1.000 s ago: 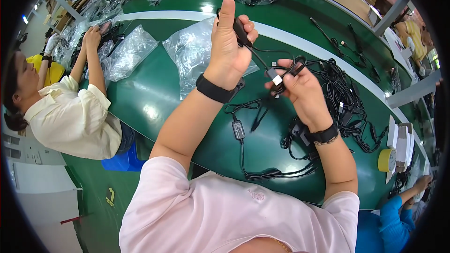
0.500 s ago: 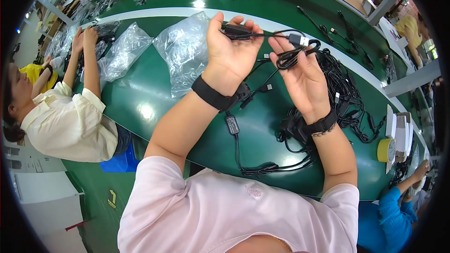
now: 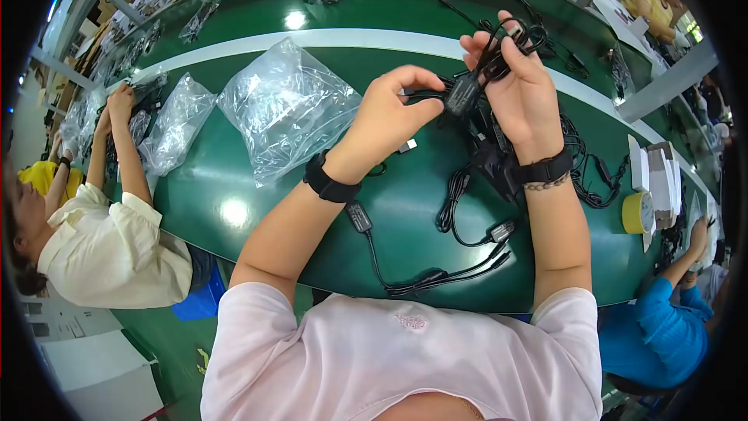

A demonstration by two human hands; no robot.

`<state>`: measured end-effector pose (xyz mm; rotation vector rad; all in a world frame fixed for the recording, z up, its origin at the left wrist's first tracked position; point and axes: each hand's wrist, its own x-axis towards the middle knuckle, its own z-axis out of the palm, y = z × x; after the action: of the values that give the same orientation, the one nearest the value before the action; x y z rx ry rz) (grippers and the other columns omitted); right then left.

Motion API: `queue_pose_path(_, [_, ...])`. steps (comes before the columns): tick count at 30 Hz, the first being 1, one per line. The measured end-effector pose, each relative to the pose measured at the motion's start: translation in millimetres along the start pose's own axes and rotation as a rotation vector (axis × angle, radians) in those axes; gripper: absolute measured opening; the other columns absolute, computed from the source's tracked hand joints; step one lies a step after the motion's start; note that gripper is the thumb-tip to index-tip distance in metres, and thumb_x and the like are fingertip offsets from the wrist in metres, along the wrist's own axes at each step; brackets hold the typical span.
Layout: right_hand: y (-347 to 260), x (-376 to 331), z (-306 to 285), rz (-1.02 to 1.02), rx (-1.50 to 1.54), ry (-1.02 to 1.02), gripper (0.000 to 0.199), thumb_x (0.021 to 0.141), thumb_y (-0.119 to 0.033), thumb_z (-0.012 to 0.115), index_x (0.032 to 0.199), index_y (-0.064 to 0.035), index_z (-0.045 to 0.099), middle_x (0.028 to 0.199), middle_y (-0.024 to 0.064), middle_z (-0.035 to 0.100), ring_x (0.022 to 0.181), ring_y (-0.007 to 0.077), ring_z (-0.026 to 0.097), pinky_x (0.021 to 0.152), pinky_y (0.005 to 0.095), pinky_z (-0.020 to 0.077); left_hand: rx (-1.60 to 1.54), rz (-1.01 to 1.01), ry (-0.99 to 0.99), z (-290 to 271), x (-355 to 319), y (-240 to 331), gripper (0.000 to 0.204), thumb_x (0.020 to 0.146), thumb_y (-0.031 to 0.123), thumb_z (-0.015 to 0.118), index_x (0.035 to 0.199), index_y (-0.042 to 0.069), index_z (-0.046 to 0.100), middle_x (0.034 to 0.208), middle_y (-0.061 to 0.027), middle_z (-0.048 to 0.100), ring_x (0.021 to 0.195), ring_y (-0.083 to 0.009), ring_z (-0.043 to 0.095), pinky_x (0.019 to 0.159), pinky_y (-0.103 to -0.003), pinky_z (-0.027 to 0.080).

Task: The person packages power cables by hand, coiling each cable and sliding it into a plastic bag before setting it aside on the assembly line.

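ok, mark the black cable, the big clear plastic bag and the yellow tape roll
black cable (image 3: 466, 93), head view, on its small block between the two hands
clear plastic bag (image 3: 288, 109), head view, middle of the crumpled film
yellow tape roll (image 3: 637, 213), head view, on its outer side

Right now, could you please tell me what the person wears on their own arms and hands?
Both hands are bare. The left wrist bears a black band; the right wrist a black band with a thin beaded bracelet beside it. Short pale pink sleeves end above the elbows.
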<state>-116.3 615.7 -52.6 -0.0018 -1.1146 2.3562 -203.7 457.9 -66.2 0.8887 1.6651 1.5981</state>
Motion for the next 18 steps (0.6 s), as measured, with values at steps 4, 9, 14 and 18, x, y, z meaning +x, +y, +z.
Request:
queue_pose_path(4, [-3.6,-2.0,4.5,0.08,-0.065,-0.139,0.039,0.089,-0.01,0.047,0.125,-0.0032,0.035,0.094,0.0111,0.056,0.085,0.0201,0.054,0.077,0.0304,0.045,0.178,0.247,0.124,0.5,6.9,-8.6,0.045,0.073,0.016,0.066,0.112,0.002,0.049,0.106,-0.0057,0.055,0.096,-0.0125,0.052,0.08,-0.025,0.042])
queue_pose_path(9, [25.9,-15.6,25.4,0.185,-0.21,-0.154,0.05,0.087,-0.008,0.049,0.132,-0.0026,0.028,0.095,0.0079,0.054,0.081,0.0146,0.051,0.075,0.0261,0.0434,-0.219,0.116,-0.09,24.0,4.0,-16.6,0.034,0.085,0.019,0.054,0.111,-0.001,0.043,0.084,-0.0016,0.054,0.069,-0.0082,0.05,0.055,-0.023,0.041])
queue_pose_path(14, [33.1,-17.4,27.1,-0.08,-0.736,-0.1,0.063,0.086,-0.006,0.05,0.138,-0.0013,0.014,0.124,0.0155,0.045,0.104,0.0159,0.049,0.087,0.0262,0.0408,-0.065,0.168,0.183,20.5,-3.4,-9.6,0.019,0.092,0.021,0.043,0.101,0.005,0.045,0.084,-0.0017,0.051,0.072,-0.0058,0.048,0.058,-0.021,0.042])
queue_pose_path(18, [53.2,-29.5,29.3,-0.044,-0.766,-0.233,0.049,0.089,-0.007,0.045,0.135,-0.001,0.028,0.132,0.0127,0.039,0.116,0.0185,0.043,0.095,0.0267,0.0344,-0.301,0.263,0.236,12.8,4.3,-14.4,0.028,0.093,0.029,0.042,0.11,0.007,0.041,0.092,-0.0006,0.05,0.081,-0.0082,0.049,0.072,-0.022,0.042])
